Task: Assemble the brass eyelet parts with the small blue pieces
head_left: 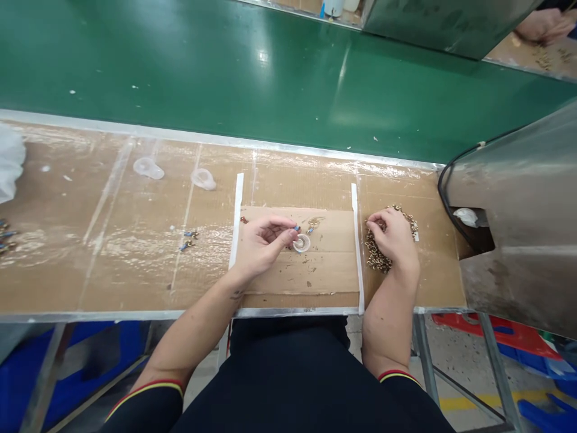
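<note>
My left hand (264, 245) is over the cardboard pad (333, 264), thumb and forefinger pinching a small blue-tipped part (296, 228). Just beside those fingertips lies a small round clear dish (302, 243) on the pad. A little brass piece with a blue end (311, 230) rests behind the dish. To the right, my right hand (394, 234) is at a pile of small brass-coloured parts (378, 260), its thumb and forefinger closed together. Whatever is between those fingertips is too small to make out.
Blue-and-brass pieces (188, 240) and two translucent plastic cups (204, 178) lie on the left of the bench. A metal housing (523, 210) with a black cable (444, 180) stands at right. Beyond the green belt (180, 72), another person's hands (545, 27) show.
</note>
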The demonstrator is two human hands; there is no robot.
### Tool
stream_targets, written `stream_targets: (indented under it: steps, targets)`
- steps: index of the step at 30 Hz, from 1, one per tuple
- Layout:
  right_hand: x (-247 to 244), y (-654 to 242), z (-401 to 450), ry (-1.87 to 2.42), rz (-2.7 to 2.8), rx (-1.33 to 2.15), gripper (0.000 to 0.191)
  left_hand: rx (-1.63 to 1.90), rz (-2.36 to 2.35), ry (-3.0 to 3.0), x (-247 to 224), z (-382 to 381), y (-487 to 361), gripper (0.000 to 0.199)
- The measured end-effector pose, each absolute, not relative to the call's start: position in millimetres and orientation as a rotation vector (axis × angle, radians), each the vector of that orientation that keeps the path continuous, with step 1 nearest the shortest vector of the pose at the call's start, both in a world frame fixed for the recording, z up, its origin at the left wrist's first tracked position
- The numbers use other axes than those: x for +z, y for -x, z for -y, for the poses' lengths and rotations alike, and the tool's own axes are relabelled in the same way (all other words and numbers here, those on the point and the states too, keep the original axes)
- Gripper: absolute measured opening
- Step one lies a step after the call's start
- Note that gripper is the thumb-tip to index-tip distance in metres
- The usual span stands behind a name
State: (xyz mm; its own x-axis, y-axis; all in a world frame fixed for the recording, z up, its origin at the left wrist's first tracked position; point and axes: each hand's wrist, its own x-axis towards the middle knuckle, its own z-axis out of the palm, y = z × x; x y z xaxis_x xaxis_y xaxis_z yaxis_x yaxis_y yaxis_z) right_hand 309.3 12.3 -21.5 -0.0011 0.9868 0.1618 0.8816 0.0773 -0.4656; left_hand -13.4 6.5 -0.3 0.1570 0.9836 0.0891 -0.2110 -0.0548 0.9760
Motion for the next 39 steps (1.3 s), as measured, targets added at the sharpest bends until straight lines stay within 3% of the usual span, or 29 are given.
stream_targets:
  steps: [5,15,19,24,31,39]
  targets:
    - [-12,-299,-10,1.677,1.765,0.188,0.006,1.200,-0.865,-1.189,1,-6,11,0.026]
    - [-28,-309,-17,2.056,1.909,0.196,0.024,1.177,-0.878,-1.183,6,-4,13,0.025]
    - [-31,-306,-24,2.068,1.930,0.228,0.016,1.184,-0.856,-1.174,1,-4,11,0.024]
    - [-25,-297,-20,1.786,1.700,0.365,0.008,1.135,-0.856,-1.188,-2,-2,7,0.027]
    - [3,-220,1,1.057,1.336,0.588,0.010,1.106,-0.828,-1.185,-1,2,2,0.022]
    - [7,-185,11,0.916,1.370,0.771,0.009,1.137,-0.838,-1.255,1,6,3,0.017]
